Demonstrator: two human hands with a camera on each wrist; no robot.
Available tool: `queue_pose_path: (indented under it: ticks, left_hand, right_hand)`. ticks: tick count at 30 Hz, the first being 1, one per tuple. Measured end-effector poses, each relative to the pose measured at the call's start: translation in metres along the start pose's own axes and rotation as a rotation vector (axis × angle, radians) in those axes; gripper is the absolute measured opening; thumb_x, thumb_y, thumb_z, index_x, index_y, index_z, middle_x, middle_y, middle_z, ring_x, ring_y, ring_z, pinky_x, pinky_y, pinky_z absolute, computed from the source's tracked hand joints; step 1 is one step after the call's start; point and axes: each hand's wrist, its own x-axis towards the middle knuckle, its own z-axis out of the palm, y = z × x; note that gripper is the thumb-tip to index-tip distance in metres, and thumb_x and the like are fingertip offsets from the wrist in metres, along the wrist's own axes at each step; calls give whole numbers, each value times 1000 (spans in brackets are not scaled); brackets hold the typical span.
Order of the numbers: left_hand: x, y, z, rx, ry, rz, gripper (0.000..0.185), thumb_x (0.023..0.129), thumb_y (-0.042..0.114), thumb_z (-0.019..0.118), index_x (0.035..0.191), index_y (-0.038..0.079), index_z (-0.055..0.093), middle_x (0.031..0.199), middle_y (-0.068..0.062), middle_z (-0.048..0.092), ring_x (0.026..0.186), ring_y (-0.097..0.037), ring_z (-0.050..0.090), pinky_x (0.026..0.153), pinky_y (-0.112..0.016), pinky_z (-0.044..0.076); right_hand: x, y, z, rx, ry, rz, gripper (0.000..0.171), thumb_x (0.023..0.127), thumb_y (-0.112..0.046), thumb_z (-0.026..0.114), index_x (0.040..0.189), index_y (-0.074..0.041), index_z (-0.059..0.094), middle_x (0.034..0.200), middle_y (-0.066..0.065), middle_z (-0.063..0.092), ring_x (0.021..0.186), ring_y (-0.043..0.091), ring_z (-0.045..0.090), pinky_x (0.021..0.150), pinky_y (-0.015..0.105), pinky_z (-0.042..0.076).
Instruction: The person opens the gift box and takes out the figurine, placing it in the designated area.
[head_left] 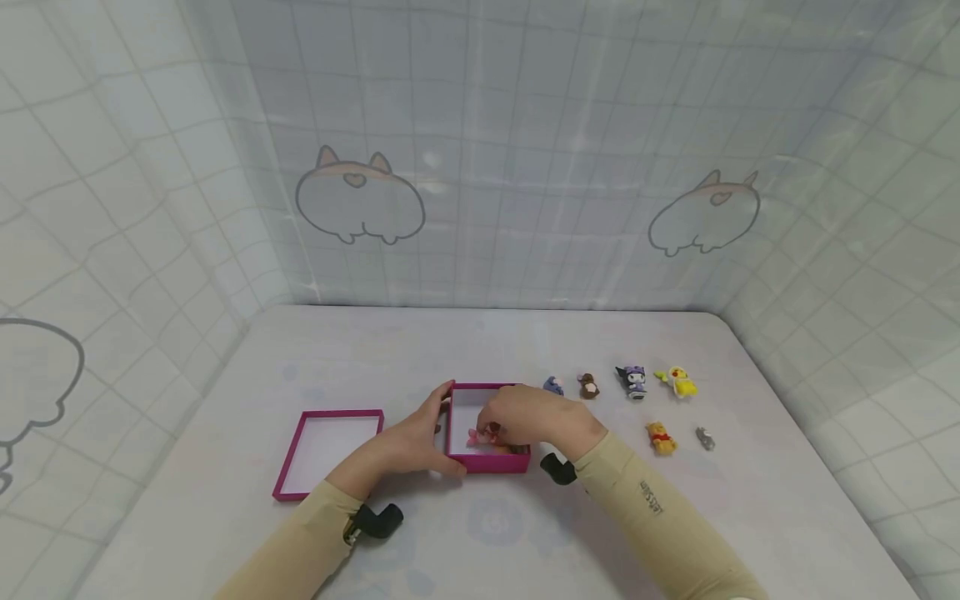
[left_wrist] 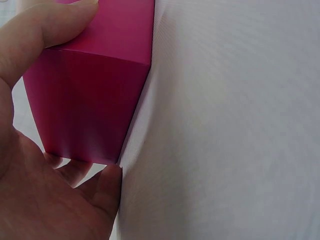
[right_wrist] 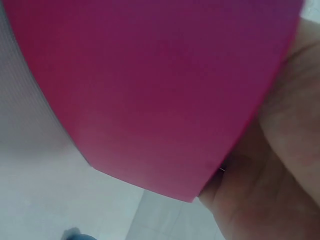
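A magenta box [head_left: 489, 464] with a white inside stands in the middle of the table. My left hand [head_left: 411, 440] grips its left end, thumb on the front wall and fingers round the back, as the left wrist view shows. Over the right wall, my right hand [head_left: 525, 414] reaches into the box, its curled fingers on a small pink figurine [head_left: 473, 438] near the front wall. The fingers cover part of that figurine. Something brownish [head_left: 517, 449] lies beside it, too hidden to name. In the right wrist view the box's outer wall [right_wrist: 150, 100] hides the fingertips.
A matching lid [head_left: 328, 414] lies inside up at left. Right of the box are several figurines: blue [head_left: 553, 385], brown [head_left: 588, 387], purple-and-black [head_left: 633, 382], yellow duck-like [head_left: 681, 382], yellow bear in red [head_left: 661, 438], small grey [head_left: 705, 438]. Curtains with grid lines surround the table.
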Motion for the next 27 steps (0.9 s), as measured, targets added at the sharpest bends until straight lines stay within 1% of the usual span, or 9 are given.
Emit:
queue_pose_path:
  ticks: [3,7,9,10,13,15,18,21,27]
  left_hand:
    - [0,0,0,1,2,-3,134,60,44,94,158,22,4,160,-7,20,141,-28,34,111,-50,33]
    - [1,-1,0,-4,1,-7,135,59,46,94,158,23,4,160,-6,21,141,-27,32,112,-50,32]
    - [1,-2,0,-8,-1,-4,136,59,46,94,158,23,4,160,-7,21,142,-27,32,112,-50,32]
    - [2,-2,1,-8,-1,-2,135,59,46,93,158,23,4,160,-7,20,142,-27,32,112,-50,32]
    - [2,-3,1,-11,-4,5,135,60,45,93,158,22,4,160,-6,20,142,-27,32,112,-49,32]
    - [2,-3,1,-10,-3,11,135,60,45,93,158,22,3,160,-6,20,142,-26,32,113,-48,32]
    - [1,-3,1,-8,-1,16,135,60,44,94,158,22,3,160,-5,19,142,-26,31,113,-47,31]
    - [1,-3,1,-6,-1,20,135,60,44,93,158,21,3,160,-5,20,142,-26,31,113,-47,31]
    - [2,-3,1,-13,-3,29,134,61,42,94,158,20,3,159,-7,21,142,-27,32,113,-47,32]
  right_hand:
    - [2,-2,1,-1,17,16,8,93,-15,70,87,-19,73,62,-15,53,67,5,50,65,20,45]
    - [5,-4,5,-25,47,52,9,93,-24,71,85,-21,71,59,-15,50,64,5,48,62,21,44]
    - [7,-4,8,-55,62,61,7,91,-26,73,87,-21,71,62,-15,52,65,5,48,63,21,46]
    - [8,-4,9,-67,69,61,7,91,-28,74,91,-21,73,64,-16,54,66,4,49,64,21,47]
    - [9,-4,12,-77,86,74,13,88,-28,76,99,-21,73,72,-17,57,70,3,52,68,21,49]
    - [9,-4,12,-63,95,82,19,86,-27,78,103,-20,72,76,-17,59,72,4,53,71,22,50]
    - [9,-4,10,-57,104,91,23,83,-26,81,102,-19,71,80,-15,59,76,5,54,75,24,51]
    - [10,-4,9,-68,98,84,29,81,-26,84,106,-19,72,85,-14,61,79,5,54,78,25,51]
    - [13,-4,12,-117,93,75,28,82,-26,82,109,-22,76,88,-13,63,81,5,54,79,25,52]
